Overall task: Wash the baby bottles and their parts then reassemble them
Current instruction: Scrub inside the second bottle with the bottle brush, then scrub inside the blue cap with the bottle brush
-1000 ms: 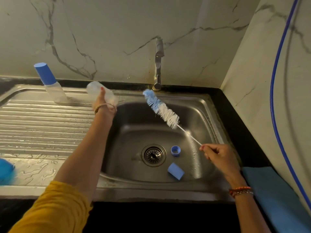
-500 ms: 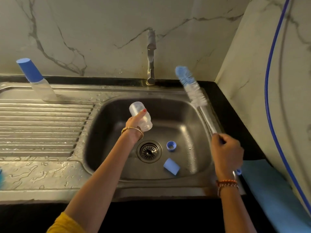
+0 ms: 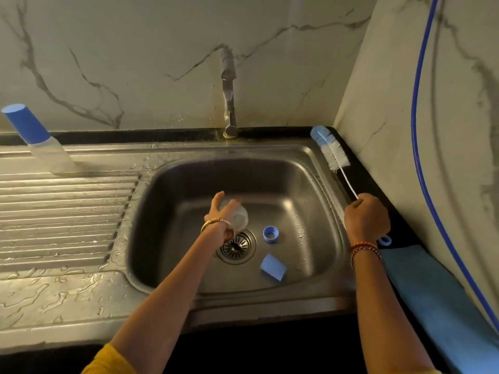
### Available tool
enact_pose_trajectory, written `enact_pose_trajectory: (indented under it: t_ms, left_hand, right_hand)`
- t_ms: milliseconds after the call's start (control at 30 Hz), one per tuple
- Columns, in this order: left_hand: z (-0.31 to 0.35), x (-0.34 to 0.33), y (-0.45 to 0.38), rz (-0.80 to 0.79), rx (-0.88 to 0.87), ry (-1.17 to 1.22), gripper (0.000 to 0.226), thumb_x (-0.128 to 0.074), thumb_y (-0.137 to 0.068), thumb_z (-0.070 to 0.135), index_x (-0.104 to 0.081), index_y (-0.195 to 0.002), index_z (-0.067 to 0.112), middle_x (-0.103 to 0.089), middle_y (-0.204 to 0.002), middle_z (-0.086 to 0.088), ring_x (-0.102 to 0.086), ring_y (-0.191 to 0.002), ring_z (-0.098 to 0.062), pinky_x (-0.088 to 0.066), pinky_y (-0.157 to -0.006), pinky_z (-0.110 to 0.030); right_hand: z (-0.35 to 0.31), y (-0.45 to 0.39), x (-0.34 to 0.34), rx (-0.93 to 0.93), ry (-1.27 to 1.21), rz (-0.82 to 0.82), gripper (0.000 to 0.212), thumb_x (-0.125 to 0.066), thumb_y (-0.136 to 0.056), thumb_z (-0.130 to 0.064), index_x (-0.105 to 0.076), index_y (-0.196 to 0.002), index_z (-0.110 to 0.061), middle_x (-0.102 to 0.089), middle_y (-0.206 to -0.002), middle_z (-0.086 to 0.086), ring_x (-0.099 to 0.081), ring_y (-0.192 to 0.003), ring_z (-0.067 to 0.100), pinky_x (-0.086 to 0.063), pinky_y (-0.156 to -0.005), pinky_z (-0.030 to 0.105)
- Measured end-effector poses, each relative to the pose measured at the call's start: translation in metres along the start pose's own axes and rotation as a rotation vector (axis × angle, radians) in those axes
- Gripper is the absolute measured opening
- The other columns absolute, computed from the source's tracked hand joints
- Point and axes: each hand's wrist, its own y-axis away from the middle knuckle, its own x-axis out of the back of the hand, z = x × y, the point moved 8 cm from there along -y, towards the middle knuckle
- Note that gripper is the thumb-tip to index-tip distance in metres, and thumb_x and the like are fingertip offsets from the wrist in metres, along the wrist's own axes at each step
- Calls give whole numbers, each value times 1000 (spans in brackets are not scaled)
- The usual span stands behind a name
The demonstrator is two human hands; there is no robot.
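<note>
My left hand (image 3: 220, 215) grips the bottle (image 3: 237, 217) low over the drain (image 3: 236, 247), I think to empty it; my right hand (image 3: 366, 218) closes on the brush (image 3: 330, 151), laid along the sink's (image 3: 318, 160) right rim; ring (image 3: 270, 234) and cap (image 3: 273, 266) lie near.

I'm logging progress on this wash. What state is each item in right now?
Clear bottle: uncapped, tilted over the drain, held by left hand.
Brush: head over the counter beside the basin, handle gripped by right hand.
Ring: loose on the basin floor.
Blue cap: on its side in the basin.
Capped bottle: assembled, standing on the drainboard.
Tap: no water visible.
</note>
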Motion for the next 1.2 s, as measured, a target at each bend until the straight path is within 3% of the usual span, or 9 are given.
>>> enact_pose_trajectory:
  t_ms: [133,300,467,633,800,933,1033,1100,1200]
  left_hand:
    - [-11,24,0,122,-11,-105,33,-68,-77,44,-59,-108,37,-35,-135,-11,-51,-108,-35,-53,-79,-39]
    - [-21,52,-7,170,15,-365,80,-82,-66,25,-38,-132,30,-5,-146,-9,-34,-125,-40,-42,-98,-42]
    - [-41,80,-15,82,-3,-985,94,-80,-69,28,-25,-143,13,2,-154,-17,-27,-136,-37,-31,-109,-35]
    - [-62,82,-14,32,154,-1116,107,-73,-77,30,9,-144,14,23,-150,-22,3,-143,-35,-15,-116,-37]
    - [-67,81,-15,6,161,-1187,104,-75,-75,28,-5,-148,8,9,-154,-15,-1,-143,-34,-10,-116,-44]
    - [-53,72,-22,67,34,-1318,121,-80,-62,48,0,-149,22,30,-150,-10,4,-141,-42,-17,-113,-52]
    - [-20,39,-22,173,-321,-1395,84,-70,-76,43,-26,-143,23,9,-155,-6,-6,-140,-37,-25,-109,-47]
    - [-2,2,-22,77,-505,-1310,63,-66,-82,32,-38,-137,17,-15,-151,-6,-22,-134,-30,-35,-102,-41]
    - [-8,-53,-35,-187,-451,-1134,59,-67,-82,27,-44,-133,11,-38,-139,-12,-38,-127,-29,-37,-102,-36]
  right_hand:
    - [3,-2,-1,-11,-16,14,21,-43,-90,-3,-63,-94,2,-63,-92,22,-45,-71,24,-33,-63,29]
    - [-2,0,0,24,-91,39,25,-42,-90,-3,-64,-98,1,-64,-96,23,-58,-85,36,-40,-66,34]
    - [-13,16,-6,97,-148,89,27,-43,-92,-8,-65,-106,-5,-66,-99,19,-60,-88,35,-31,-62,27]
    - [-13,27,-9,184,-201,172,25,-45,-94,-13,-64,-109,-5,-66,-95,19,-61,-81,32,-33,-60,26]
    - [-16,30,2,247,-237,232,25,-47,-92,-12,-66,-107,-4,-67,-91,18,-61,-75,29,-25,-52,20]
    - [-17,34,-3,237,-256,206,25,-48,-91,-14,-67,-105,-5,-67,-88,17,-56,-69,22,-25,-52,20]
    - [-15,35,-6,212,-248,181,24,-50,-89,-15,-68,-101,-6,-69,-85,15,-57,-68,20,-24,-52,12]
    - [-15,37,-5,195,-251,181,23,-51,-87,-16,-69,-97,-6,-69,-81,14,-55,-65,19,-23,-52,12]
    - [-16,38,-4,192,-261,178,21,-53,-87,-15,-69,-95,-5,-70,-81,13,-47,-65,11,-22,-52,11]
